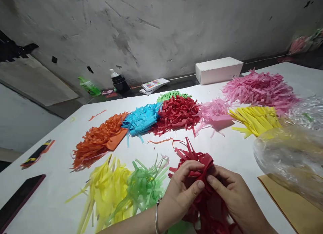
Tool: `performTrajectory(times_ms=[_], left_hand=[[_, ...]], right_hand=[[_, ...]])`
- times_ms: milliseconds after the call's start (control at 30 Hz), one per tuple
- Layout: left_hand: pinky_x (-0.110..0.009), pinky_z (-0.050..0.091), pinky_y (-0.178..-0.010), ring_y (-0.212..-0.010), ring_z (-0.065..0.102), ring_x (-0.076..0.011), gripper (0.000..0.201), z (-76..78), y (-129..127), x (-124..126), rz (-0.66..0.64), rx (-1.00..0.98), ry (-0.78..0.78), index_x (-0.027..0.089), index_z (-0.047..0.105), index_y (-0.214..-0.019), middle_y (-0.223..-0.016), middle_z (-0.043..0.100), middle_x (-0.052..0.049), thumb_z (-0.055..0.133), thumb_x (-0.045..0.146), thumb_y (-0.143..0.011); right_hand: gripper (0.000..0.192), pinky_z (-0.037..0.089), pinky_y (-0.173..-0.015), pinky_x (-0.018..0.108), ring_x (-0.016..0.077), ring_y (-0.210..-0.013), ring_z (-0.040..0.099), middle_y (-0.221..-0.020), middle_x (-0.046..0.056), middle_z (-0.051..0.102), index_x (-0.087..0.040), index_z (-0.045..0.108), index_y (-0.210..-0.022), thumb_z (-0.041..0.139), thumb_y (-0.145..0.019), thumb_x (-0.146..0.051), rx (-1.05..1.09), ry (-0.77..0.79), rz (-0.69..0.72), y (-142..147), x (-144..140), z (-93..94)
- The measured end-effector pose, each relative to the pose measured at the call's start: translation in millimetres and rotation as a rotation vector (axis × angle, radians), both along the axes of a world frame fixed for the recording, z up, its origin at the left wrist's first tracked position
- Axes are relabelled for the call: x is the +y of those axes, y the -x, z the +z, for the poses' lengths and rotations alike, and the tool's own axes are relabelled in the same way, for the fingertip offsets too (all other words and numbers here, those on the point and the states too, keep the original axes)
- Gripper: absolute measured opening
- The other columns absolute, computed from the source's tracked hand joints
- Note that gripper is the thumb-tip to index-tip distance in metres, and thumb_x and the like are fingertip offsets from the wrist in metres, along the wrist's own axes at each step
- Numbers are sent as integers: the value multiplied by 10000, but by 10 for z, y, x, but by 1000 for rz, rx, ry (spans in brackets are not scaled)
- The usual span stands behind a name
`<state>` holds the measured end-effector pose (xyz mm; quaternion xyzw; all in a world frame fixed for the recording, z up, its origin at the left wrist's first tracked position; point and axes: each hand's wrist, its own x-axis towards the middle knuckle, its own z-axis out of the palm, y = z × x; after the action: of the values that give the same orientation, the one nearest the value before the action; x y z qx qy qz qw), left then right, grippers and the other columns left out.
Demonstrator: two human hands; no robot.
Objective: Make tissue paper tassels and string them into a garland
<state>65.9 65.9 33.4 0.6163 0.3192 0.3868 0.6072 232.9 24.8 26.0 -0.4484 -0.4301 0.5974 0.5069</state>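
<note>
Both hands, left hand (183, 190) and right hand (232, 197), pinch the red fringed paper bundle (202, 173) low over the white table (227, 149), apparently gathering its uncut edge; continuing requires a firm grip beside the green fringe (145, 187).

Your view is evenly lit, fairly bright, soft light from above and front; no hard shadows on the white table (234, 153), only faint ones under the paper heaps. The wall (161, 25) reads grey and duller, darker toward the left corner. The clear plastic bag (290, 156) at your right catches mild glare and looks smeared. The far right edge is blurred, pink stuff (305, 40) there unreadable. Wide-lens bend shows: table edges splay out and the wall line curves. Your hands and the red strips (202, 163) are reasonably sharp, colours saturated.
</note>
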Motion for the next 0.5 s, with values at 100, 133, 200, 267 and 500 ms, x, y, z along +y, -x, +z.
performTrajectory(times_ms=[100,133,200,267,500], left_hand=[[-341,467,-953,-1088,599,-259,363,13,-12,-13,25,3,25,217,682,-1114,-1136,631,-77,772,412,-822],[-336,467,-947,-1075,602,-252,326,19,-15,-18,38,17,30,214,684,-1094,-1119,636,-72,765,388,-832],[-323,465,-938,-1051,606,-233,223,27,-18,-26,59,31,50,214,687,-1060,-1081,651,-61,713,338,-877],[-313,462,-934,-1035,611,-223,173,29,-20,-29,72,24,78,212,693,-1042,-1058,666,-55,669,312,-903],[-282,465,-899,-991,608,-198,138,15,-31,-29,110,-3,157,210,707,-1007,-1013,666,-46,645,297,-920]], right_hand=[[294,513,-755,254,187,-836,633,-885,56,696,-192,693,-805,614,-928,-448,-96,-32,-25,34,-11,10],[298,508,-736,245,181,-823,626,-873,53,691,-191,683,-789,614,-927,-447,-112,-34,-28,42,-15,12],[281,505,-729,240,179,-824,622,-884,51,689,-194,689,-813,615,-925,-442,-119,-36,-32,48,-23,6],[267,505,-733,240,174,-823,615,-891,46,681,-199,693,-841,619,-923,-442,-114,-46,-61,43,-31,-17],[284,487,-622,210,144,-708,577,-793,11,630,-199,648,-867,604,-927,-473,-147,-34,-131,26,-40,-85]])
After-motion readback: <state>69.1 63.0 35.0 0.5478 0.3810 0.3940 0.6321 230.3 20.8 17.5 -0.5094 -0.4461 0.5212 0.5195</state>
